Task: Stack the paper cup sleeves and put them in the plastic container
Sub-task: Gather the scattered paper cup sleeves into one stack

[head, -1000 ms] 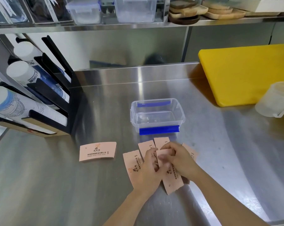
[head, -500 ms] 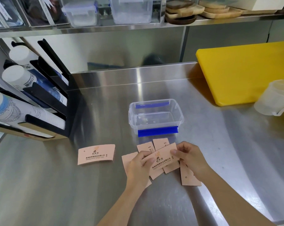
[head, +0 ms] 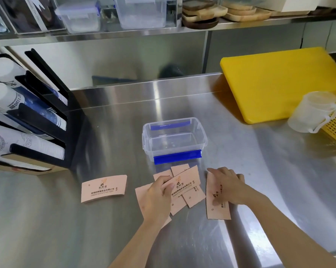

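Left hand (head: 159,198) pinches top sleeve (head: 184,185) of pile; right hand (head: 227,185) flat, open on right sleeve (head: 218,207), long axis near-far; container (head: 174,139) just beyond.

Only readable stuff is on the pink sleeves. The lone sleeve (head: 104,188) on the left has a small orange-and-black logo, a few characters under it, then a line of Chinese print that looks like a company name ending 食品有限公司. Same print on the sleeve (head: 184,184) under the left hand (head: 157,198). The cups in the rack (head: 14,102) far left carry lettering too blurry to read.
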`<act>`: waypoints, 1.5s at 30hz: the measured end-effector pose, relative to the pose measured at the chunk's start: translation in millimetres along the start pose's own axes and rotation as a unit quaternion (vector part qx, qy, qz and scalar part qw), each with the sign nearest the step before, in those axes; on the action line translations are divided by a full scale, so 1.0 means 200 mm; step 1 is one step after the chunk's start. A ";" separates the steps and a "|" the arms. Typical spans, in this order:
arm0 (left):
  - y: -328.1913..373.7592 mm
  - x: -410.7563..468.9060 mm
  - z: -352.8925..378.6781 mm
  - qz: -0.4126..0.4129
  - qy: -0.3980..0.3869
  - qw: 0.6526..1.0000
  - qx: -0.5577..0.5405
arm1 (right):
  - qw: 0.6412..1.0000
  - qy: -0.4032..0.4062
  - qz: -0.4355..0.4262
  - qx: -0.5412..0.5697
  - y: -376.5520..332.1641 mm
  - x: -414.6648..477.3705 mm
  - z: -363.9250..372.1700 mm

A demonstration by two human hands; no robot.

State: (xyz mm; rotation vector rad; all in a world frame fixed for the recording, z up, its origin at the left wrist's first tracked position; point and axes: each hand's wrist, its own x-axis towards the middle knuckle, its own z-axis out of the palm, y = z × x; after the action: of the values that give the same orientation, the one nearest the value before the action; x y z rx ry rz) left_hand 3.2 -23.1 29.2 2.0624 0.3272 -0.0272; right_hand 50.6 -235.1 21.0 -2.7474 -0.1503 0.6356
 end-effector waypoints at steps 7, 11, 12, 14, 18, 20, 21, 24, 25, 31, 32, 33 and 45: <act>0.00 0.02 0.01 -0.003 0.004 0.999 0.046 | 0.994 -0.020 0.032 0.102 -0.01 0.00 -0.06; 0.00 0.02 0.01 -0.002 0.004 0.999 0.053 | 0.949 0.026 0.003 0.314 -0.02 -0.05 -0.13; 0.00 0.02 0.01 -0.002 0.000 0.999 0.045 | 0.941 0.035 -0.003 0.338 -0.04 -0.06 -0.14; 0.01 0.01 0.01 -0.009 -0.011 0.999 0.033 | 0.926 0.048 -0.017 0.374 -0.08 -0.07 -0.14; 0.03 0.00 0.01 -0.019 -0.032 0.999 0.014 | 0.917 0.092 -0.024 0.386 -0.15 -0.05 -0.07; 0.05 0.00 0.00 -0.016 -0.040 0.999 0.004 | 0.924 0.127 -0.013 0.360 -0.16 -0.03 -0.01; 0.04 0.00 0.00 -0.013 -0.043 0.999 -0.004 | 0.924 0.140 -0.004 0.355 -0.16 -0.02 0.01; 0.05 -0.01 0.00 -0.018 -0.066 0.997 -0.034 | 0.914 0.153 0.024 0.375 -0.17 0.00 0.06; 0.05 -0.01 0.00 -0.016 -0.075 0.997 -0.025 | 0.911 0.150 0.021 0.383 -0.17 0.00 0.07; 0.01 -0.01 -0.01 0.024 -0.084 0.995 0.048 | 0.910 0.130 -0.029 0.393 -0.18 -0.01 0.06; 0.00 0.00 -0.02 0.029 -0.072 0.995 0.060 | 0.914 0.144 -0.033 0.378 -0.18 -0.01 0.06; -0.01 0.02 -0.03 0.028 -0.055 0.996 0.066 | 0.919 0.158 -0.036 0.360 -0.17 0.00 0.06; -0.07 0.04 -0.12 0.007 0.078 0.997 -0.005 | 0.985 0.028 -0.162 -0.045 -0.20 0.07 0.10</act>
State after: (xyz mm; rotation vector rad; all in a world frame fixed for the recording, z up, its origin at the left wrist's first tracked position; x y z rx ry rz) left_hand 5.0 6.3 28.6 2.0614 0.4084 0.1440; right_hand 52.7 -188.8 11.2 -2.7340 -0.6120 0.4705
